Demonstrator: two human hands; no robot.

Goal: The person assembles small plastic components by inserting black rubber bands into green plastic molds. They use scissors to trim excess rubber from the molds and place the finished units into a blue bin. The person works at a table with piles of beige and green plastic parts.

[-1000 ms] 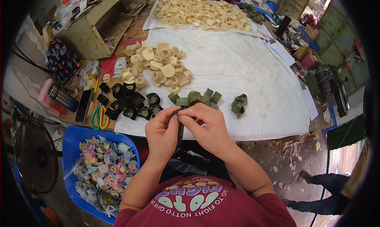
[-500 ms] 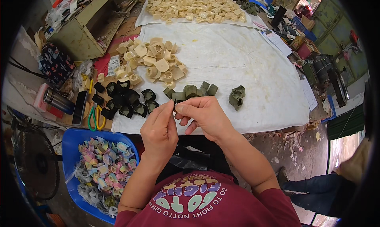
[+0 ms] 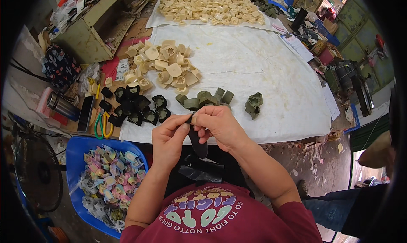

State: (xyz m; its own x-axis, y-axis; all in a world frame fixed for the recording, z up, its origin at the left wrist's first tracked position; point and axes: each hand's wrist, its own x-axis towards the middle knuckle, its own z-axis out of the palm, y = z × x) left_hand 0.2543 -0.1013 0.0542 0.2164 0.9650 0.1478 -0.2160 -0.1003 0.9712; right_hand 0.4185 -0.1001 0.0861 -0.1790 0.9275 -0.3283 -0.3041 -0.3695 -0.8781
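Observation:
My left hand (image 3: 166,137) and my right hand (image 3: 220,126) meet at the front edge of the white-covered table. Both are closed, with fingertips pinching the top of a dark strip of cloth (image 3: 198,143). Its rounded lower end hangs below the fingers, over my lap. Just beyond my hands stand several olive-green curved pieces (image 3: 204,97), and one more green piece (image 3: 254,104) lies apart to the right. To the left is a cluster of black cloth-covered pieces (image 3: 141,103). My fingers hide the very top of the strip.
Cream molded pieces (image 3: 167,62) are heaped behind the black cluster, with a larger pile (image 3: 207,7) at the far end. Scissors (image 3: 103,124), a phone (image 3: 86,114) and a flask (image 3: 62,107) lie at left. Below stands a blue tub (image 3: 76,175) of pastel pieces. A person (image 3: 339,213) stands at right.
The dark strip now hangs down in view between my hands, where only a small dark tip showed before. My left fingers have turned more level. The person at right has shifted closer.

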